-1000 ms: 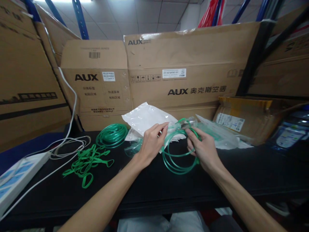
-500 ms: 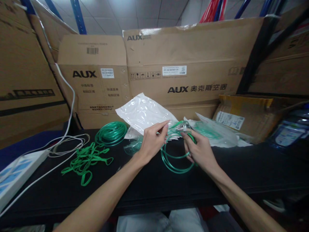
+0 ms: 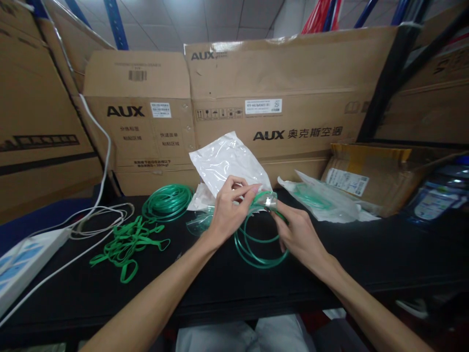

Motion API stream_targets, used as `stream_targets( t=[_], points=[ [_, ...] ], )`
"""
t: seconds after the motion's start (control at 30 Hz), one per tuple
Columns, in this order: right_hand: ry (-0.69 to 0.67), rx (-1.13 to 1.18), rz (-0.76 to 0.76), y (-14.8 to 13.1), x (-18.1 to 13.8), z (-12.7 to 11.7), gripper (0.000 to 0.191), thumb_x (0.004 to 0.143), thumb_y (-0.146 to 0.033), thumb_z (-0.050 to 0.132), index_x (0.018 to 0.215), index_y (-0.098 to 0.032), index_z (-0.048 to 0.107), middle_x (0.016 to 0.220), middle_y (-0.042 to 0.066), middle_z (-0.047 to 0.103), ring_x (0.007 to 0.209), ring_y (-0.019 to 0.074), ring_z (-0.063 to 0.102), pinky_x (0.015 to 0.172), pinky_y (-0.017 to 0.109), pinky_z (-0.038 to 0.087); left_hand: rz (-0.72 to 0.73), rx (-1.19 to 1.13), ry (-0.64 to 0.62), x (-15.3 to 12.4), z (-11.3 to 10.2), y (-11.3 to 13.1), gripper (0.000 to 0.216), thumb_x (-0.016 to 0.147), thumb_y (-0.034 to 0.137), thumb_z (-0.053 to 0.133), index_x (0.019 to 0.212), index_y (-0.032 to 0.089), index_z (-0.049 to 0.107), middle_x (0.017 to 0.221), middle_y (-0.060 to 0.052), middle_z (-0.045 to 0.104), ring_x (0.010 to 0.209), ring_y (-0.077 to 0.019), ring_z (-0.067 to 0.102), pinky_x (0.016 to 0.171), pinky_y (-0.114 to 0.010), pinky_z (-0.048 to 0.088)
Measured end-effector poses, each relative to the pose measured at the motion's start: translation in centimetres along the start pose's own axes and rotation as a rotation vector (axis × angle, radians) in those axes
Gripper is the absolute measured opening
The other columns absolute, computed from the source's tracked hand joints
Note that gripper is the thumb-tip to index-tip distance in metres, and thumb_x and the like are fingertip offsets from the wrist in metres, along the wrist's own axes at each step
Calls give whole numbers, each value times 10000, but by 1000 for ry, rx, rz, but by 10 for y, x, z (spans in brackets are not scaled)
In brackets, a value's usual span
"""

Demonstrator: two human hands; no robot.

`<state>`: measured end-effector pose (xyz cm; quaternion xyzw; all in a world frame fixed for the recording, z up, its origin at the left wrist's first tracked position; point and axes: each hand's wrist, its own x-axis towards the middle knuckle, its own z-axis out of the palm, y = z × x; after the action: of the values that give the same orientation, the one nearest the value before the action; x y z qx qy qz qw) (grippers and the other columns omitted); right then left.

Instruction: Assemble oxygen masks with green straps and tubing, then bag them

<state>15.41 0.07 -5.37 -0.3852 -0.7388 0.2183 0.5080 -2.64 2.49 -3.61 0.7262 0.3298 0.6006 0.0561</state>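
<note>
Hands (image 3: 234,209) closer together, tubing (image 3: 261,265) between

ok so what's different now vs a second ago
The right hand has moved left toward the left hand, bringing the clear plastic piece and looped green tubing along. The white pouch now reaches higher. The coiled tubing and tangled green straps on the left stayed put.
</note>
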Motion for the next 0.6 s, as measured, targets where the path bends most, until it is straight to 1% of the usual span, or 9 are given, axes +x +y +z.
stream_targets(
  t=[0.17, 0.23, 0.3, 0.37, 0.43, 0.5, 0.53, 0.57, 0.6],
  points=[
    [-73, -37, 45, -9, 3, 1, 236, 927, -237, 507, 995, -237, 733, 590, -23, 601, 263, 143, 553, 236, 209, 350, 189, 60, -7, 0, 1, 1, 226, 997, 252, 620, 1140, 204, 788, 970, -49, 603, 859, -148, 585, 723, -269, 537],
    [-98, -71, 52, -14, 4, 1, 233, 928, -226, 493, 973, -231, 722, 565, -28, 587, 260, 147, 549, 243, 209, 345, 239, 65, 6, 0, 1, 1, 237, 1004, 256, 612, 1159, 194, 779, 965, -51, 602, 870, -152, 585, 738, -277, 534],
    [-94, -81, 22, -17, 4, 1, 227, 920, -213, 500, 940, -224, 726, 591, -18, 600, 263, 129, 531, 260, 206, 346, 272, 67, 16, 1, 1, 2, 241, 1007, 252, 610, 1168, 181, 775, 957, -51, 603, 870, -151, 583, 739, -274, 527],
    [-31, -44, -39, -16, 5, 1, 216, 893, -196, 533, 888, -221, 748, 678, 14, 649, 334, 121, 560, 313, 204, 388, 271, 66, 28, 1, 1, 3, 239, 1011, 249, 606, 1163, 182, 777, 949, -48, 609, 851, -144, 577, 730, -268, 519],
    [70, 10, -80, -12, 6, 3, 203, 860, -187, 571, 839, -222, 770, 786, 52, 701, 503, 154, 647, 410, 211, 458, 243, 70, 35, 1, 3, 3, 233, 1015, 253, 604, 1158, 205, 781, 947, -41, 618, 820, -133, 567, 726, -263, 515],
    [161, 57, -68, -6, 8, 6, 190, 836, -188, 599, 844, -222, 785, 868, 72, 738, 631, 186, 683, 481, 227, 494, 216, 70, 35, 0, 5, 2, 228, 1015, 260, 608, 1159, 225, 781, 954, -36, 616, 792, -124, 560, 725, -259, 517],
    [192, 78, -42, -3, 9, 8, 192, 829, -191, 608, 876, -220, 793, 877, 73, 747, 613, 183, 674, 475, 233, 491, 211, 68, 32, -1, 6, 1, 229, 1014, 263, 611, 1166, 228, 778, 960, -36, 613, 786, -121, 561, 725, -258, 521],
    [216, 106, -9, -1, 10, 10, 207, 823, -195, 616, 922, -215, 797, 833, 63, 745, 545, 170, 648, 443, 237, 475, 211, 67, 30, -1, 7, 0, 231, 1012, 265, 614, 1174, 228, 774, 966, -36, 608, 786, -120, 565, 727, -257, 526],
    [232, 140, 32, 1, 11, 12, 235, 822, -203, 620, 977, -206, 797, 741, 42, 725, 456, 155, 604, 398, 238, 448, 214, 66, 28, -2, 8, -2, 234, 1011, 265, 616, 1183, 226, 770, 973, -37, 604, 792, -120, 570, 730, -257, 530]
  ],
)
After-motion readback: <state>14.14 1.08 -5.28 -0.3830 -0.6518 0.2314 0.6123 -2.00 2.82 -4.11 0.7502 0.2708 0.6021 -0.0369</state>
